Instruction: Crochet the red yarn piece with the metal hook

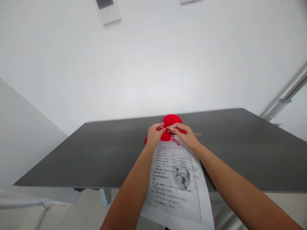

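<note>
My left hand [154,133] is closed, its thumb and fingers pinching red yarn. A strand runs up over its index finger. Close beside it, my right hand [183,133] grips a thin crochet hook [195,133], whose pale metal end sticks out to the right past a red part. The fingertips of both hands nearly meet, and the hook's working tip is hidden between them. Below them hangs a red worked yarn piece [165,136], with a loose yarn tail [176,141] curling to its right. Just behind the hands rests a red yarn ball [172,119].
A printed paper sheet [168,198] with a dark oval picture lies under my forearms and overhangs the near edge of the dark grey table [96,153]. The white wall [153,64] stands behind, with a panel [110,14] on it. A metal pipe [296,86] slants at the right.
</note>
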A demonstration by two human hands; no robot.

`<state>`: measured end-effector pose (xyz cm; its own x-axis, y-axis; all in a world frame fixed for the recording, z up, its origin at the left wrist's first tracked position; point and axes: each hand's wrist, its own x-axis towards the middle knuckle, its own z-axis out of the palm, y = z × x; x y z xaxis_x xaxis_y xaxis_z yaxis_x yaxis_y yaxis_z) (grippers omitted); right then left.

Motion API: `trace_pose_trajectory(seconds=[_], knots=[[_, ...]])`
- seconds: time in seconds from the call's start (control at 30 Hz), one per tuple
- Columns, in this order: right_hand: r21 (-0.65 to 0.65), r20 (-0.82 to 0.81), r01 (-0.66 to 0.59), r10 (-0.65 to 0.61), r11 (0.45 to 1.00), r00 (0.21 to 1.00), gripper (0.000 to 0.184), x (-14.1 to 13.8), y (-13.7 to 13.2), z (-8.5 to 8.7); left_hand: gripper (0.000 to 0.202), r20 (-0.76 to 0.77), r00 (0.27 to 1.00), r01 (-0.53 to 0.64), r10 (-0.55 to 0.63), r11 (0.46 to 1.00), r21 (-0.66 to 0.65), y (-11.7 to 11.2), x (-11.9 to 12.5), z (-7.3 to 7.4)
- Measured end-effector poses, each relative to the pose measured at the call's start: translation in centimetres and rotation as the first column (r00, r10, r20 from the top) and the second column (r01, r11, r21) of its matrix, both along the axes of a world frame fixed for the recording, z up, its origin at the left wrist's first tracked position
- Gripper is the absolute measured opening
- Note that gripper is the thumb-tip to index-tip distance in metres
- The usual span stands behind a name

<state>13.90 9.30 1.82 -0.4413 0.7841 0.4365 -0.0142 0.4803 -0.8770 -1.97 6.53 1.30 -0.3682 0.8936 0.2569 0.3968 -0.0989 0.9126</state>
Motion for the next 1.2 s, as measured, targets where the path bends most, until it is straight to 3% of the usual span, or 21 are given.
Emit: trace_pose_trajectory(seconds=[0.1, 0.2, 0.37, 0.5, 0.63, 0.83, 0.97, 1.03, 1.2], knots=[[-0.105, -0.070, -0.036, 0.029, 0.994, 0.997, 0.024, -0.1, 0.2, -0.1, 0.028, 0.034, 0.999, 0.027, -0.027, 1.000, 0.006, 0.0, -0.1, -0.1], [-0.119, -0.070, -0.055, 0.047, 0.991, 0.996, 0.023, -0.1, 0.4, -0.3, 0.027, 0.018, 1.000, 0.017, -0.018, 0.999, 0.034, -0.1, 0.0, 0.0], [0.107, 0.077, -0.035, 0.027, 0.994, 0.997, 0.017, 0.1, 0.4, -0.4, 0.026, -0.098, 0.995, -0.020, 0.026, 0.998, 0.063, -0.3, 0.1, 0.1], [0.298, 0.149, -0.108, 0.066, 0.948, 0.987, 0.017, 0.3, 0.2, -0.1, 0.024, -0.195, 0.978, -0.064, 0.077, 0.995, 0.073, -0.5, 0.2, 0.2], [0.343, 0.166, -0.112, 0.057, 0.932, 0.985, 0.017, 0.4, 0.1, 0.0, 0.025, -0.214, 0.974, -0.056, 0.072, 0.995, 0.078, -0.6, 0.3, 0.3], [0.244, 0.159, -0.047, 0.008, 0.969, 0.987, 0.017, 0.5, 0.2, -0.1, 0.025, -0.127, 0.991, 0.041, -0.032, 0.997, 0.070, -0.5, 0.0, 0.2], [0.098, 0.020, 0.028, -0.031, 0.995, 0.999, 0.031, 0.4, 0.0, 0.2, 0.013, 0.023, 0.986, 0.163, -0.165, 0.985, 0.058, -0.9, 0.0, 0.6], [0.026, -0.055, 0.029, -0.027, 0.999, 0.998, 0.040, 0.3, -0.1, 0.4, 0.011, 0.098, 0.966, 0.236, -0.238, 0.971, 0.037, -1.1, 0.3, 0.8], [-0.103, -0.149, 0.069, -0.084, 0.992, 0.985, 0.058, 0.4, 0.2, 0.6, 0.027, 0.373, 0.860, 0.384, -0.349, 0.923, -0.022, -1.5, 0.7, 1.1]])
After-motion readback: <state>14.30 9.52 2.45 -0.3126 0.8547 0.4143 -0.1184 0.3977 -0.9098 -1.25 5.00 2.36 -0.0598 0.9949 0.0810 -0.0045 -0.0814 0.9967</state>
